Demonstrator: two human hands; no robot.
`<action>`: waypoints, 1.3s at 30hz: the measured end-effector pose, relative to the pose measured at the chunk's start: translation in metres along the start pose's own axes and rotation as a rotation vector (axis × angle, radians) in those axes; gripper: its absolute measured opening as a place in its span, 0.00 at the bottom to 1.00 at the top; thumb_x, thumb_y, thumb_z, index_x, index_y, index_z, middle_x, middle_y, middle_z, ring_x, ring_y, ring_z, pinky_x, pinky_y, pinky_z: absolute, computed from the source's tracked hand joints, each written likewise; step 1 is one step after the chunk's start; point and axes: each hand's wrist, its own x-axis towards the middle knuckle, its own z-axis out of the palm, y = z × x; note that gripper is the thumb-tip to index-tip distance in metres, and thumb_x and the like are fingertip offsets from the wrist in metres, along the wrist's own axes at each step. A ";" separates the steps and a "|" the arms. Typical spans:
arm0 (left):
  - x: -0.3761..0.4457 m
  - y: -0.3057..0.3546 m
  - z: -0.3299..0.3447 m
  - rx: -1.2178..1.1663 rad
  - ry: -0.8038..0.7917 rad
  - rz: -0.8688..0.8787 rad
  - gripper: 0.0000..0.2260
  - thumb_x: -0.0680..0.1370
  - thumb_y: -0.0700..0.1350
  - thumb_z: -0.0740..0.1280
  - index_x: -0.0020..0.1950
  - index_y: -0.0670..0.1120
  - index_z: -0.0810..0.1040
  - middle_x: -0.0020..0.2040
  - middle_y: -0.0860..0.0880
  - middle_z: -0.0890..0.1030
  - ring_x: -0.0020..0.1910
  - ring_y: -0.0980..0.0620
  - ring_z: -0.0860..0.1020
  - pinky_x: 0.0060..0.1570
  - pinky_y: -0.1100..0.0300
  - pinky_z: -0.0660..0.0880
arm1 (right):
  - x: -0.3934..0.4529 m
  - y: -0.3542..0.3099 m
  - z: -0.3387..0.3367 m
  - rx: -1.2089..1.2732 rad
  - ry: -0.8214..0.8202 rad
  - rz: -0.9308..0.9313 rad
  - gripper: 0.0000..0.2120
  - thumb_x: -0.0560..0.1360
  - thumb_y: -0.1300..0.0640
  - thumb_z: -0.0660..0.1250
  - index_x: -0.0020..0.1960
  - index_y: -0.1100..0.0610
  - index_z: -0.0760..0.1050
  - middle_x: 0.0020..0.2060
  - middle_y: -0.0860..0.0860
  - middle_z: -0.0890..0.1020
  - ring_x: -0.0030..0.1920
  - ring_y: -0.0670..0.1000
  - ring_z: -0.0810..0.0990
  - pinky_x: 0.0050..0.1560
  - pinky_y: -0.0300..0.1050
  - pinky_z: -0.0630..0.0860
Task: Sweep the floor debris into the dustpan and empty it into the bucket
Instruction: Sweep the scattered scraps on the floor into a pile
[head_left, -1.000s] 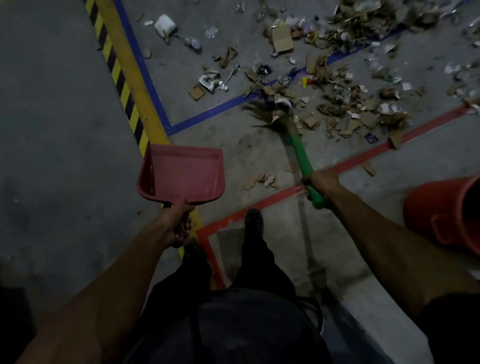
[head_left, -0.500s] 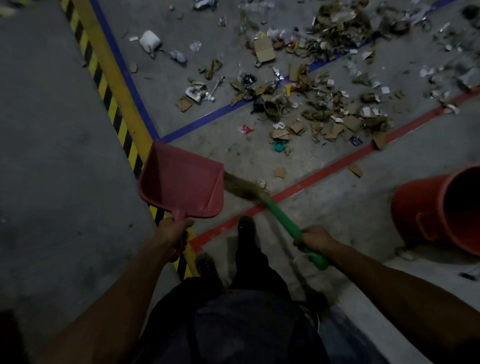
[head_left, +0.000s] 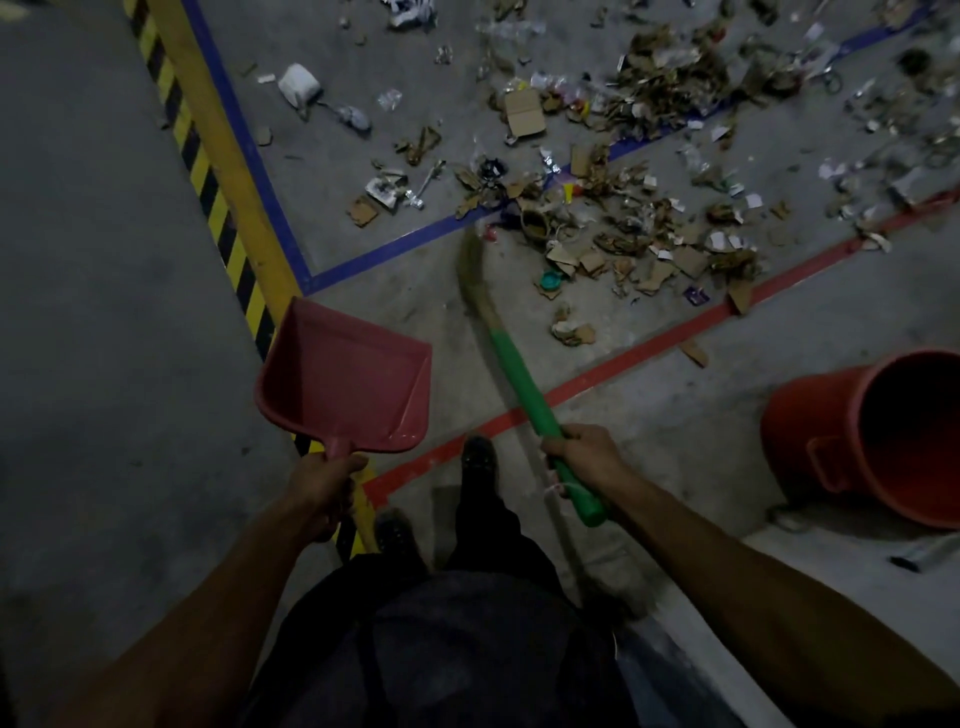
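Note:
My left hand (head_left: 324, 480) grips the handle of a red dustpan (head_left: 345, 387), held above the floor with nothing visible in its scoop. My right hand (head_left: 584, 454) holds the green handle of a broom (head_left: 524, 387). Its straw bristles (head_left: 470, 270) reach forward to the near edge of the debris. Cardboard scraps, paper and plastic debris (head_left: 634, 208) lie scattered across the far floor. An orange bucket (head_left: 878, 439) stands at the right, apart from both hands.
Floor tape crosses the concrete: a yellow-black striped line (head_left: 208, 182) at left, a blue line (head_left: 395, 247) and a red line (head_left: 623, 364). My two dark shoes (head_left: 478, 460) stand between the hands. A small pile of scraps (head_left: 571, 332) lies just beyond the red line.
The broom swept back toward the dustpan and has now swung forward again to the debris edge. The dustpan stayed in my left hand at about the same place.

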 end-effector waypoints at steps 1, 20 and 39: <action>-0.003 0.002 0.000 0.003 0.003 -0.005 0.09 0.79 0.37 0.63 0.39 0.41 0.68 0.29 0.45 0.63 0.17 0.53 0.61 0.17 0.68 0.58 | 0.002 0.008 0.005 -0.027 -0.029 0.011 0.07 0.75 0.66 0.68 0.53 0.67 0.77 0.30 0.58 0.76 0.19 0.50 0.72 0.20 0.38 0.70; 0.003 0.024 -0.019 -0.074 0.067 -0.001 0.08 0.79 0.40 0.64 0.41 0.42 0.69 0.28 0.45 0.63 0.15 0.54 0.61 0.18 0.73 0.57 | 0.013 -0.036 0.005 -0.152 0.016 -0.109 0.13 0.75 0.66 0.66 0.56 0.54 0.74 0.32 0.58 0.77 0.22 0.51 0.73 0.22 0.39 0.70; 0.100 0.101 -0.174 -0.048 -0.026 -0.033 0.13 0.77 0.38 0.66 0.34 0.40 0.68 0.21 0.45 0.66 0.12 0.54 0.63 0.17 0.70 0.59 | 0.018 -0.121 0.163 -0.084 0.243 -0.086 0.17 0.74 0.65 0.68 0.62 0.61 0.75 0.36 0.60 0.80 0.27 0.55 0.75 0.25 0.43 0.72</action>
